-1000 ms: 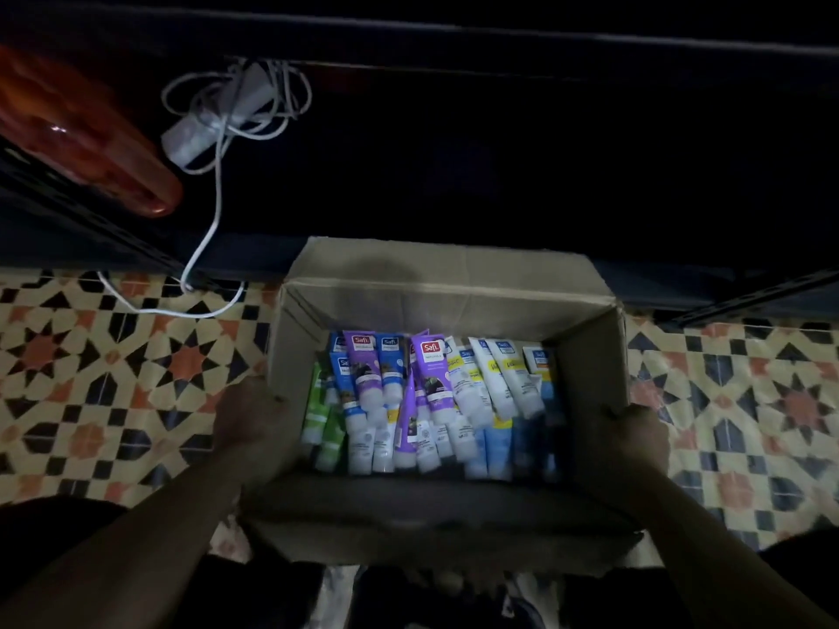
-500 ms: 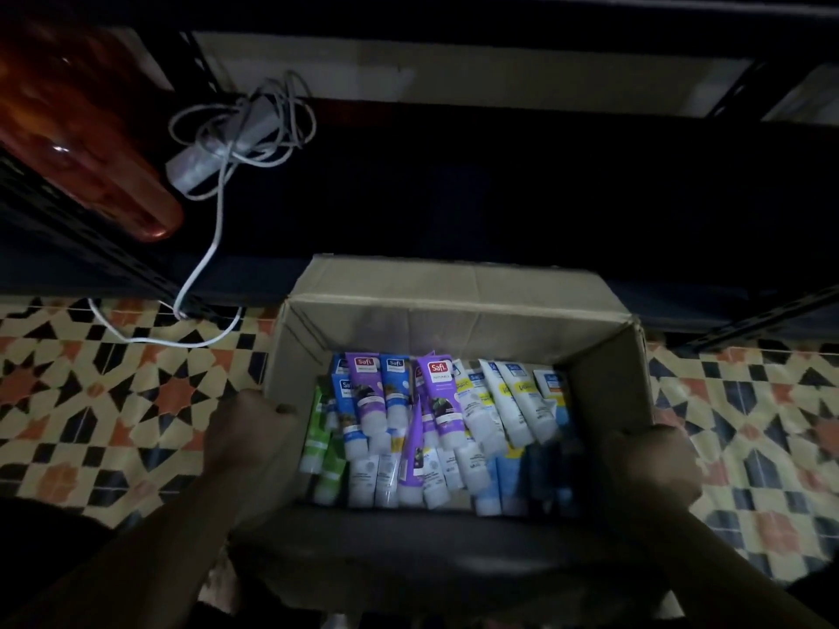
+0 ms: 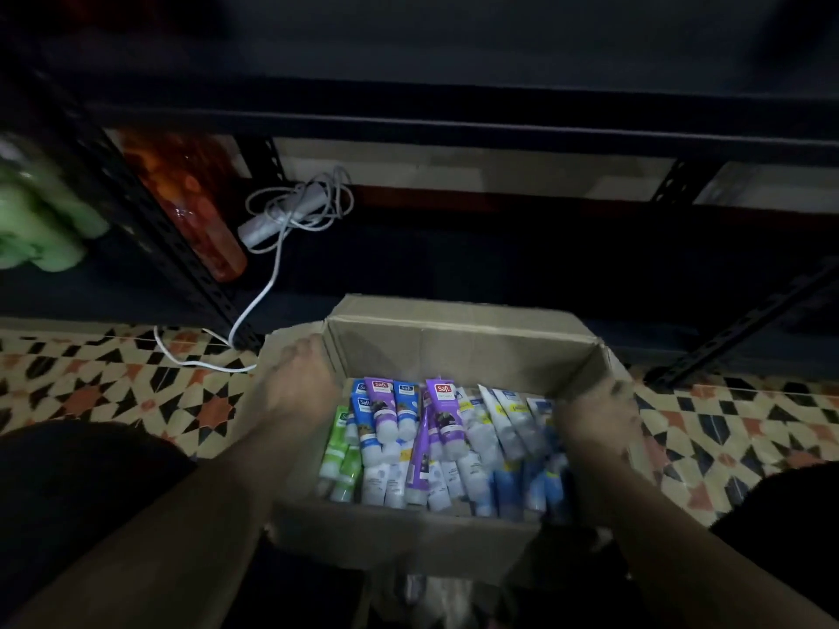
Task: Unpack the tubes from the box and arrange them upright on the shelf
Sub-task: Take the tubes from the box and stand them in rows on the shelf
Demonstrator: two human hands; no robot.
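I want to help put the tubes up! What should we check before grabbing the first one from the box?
1. Box open on top: ok.
2. Tubes within reach, lying inside the box: ok.
3. Left hand free to grab: cannot tell, it is blurred at the box's left wall.
4. Right hand free to grab: cannot tell, it is blurred at the right wall.
5. Room on the shelf: cannot tell, too dark; a white cable lies on the lower level.
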